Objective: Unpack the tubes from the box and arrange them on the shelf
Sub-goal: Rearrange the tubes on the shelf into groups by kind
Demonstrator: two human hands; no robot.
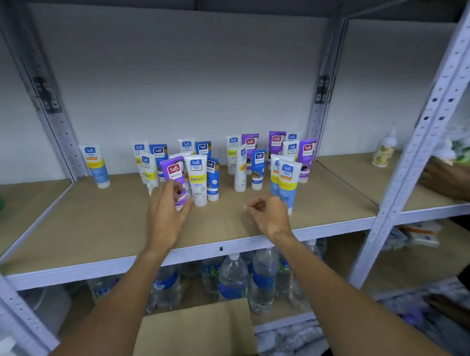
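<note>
Safi tubes [199, 179] are standing cap-down across the tan shelf [97, 228], left hand [168, 206] gripping a purple tube [174, 172]; cardboard box [194, 336] sitting below.

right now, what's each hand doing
Left hand: holding the purple tube.
Right hand: fingers curled, holding nothing.

Single head-worn wide-angle view, facing forward and downward, close to shelf [97, 236]

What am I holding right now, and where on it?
The left-hand grip holds the purple tube by its lower, cap end; the right-hand grip holds nothing.
</note>
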